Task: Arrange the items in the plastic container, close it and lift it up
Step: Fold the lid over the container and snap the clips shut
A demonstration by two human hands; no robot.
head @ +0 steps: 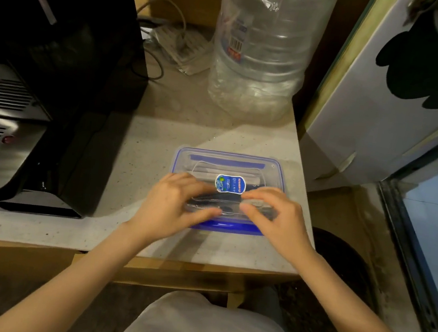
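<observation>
A clear plastic container [270, 172] with blue clips sits near the counter's front right corner. Its transparent lid [228, 167] lies on top, with a blue and white sticker [230, 184] in the middle. Dark items show dimly through the lid; I cannot tell what they are. My left hand [171, 204] rests on the lid's near left part, fingers spread and pressing down. My right hand [275, 217] rests on the near right part in the same way. The blue front clip [228, 227] shows between my thumbs.
A large clear water jug [264, 46] stands behind the container. A black appliance [28, 85] fills the counter's left side. A power strip with cables [178, 46] lies at the back. A white panel [387, 104] leans at the right, past the counter's right edge [304, 182].
</observation>
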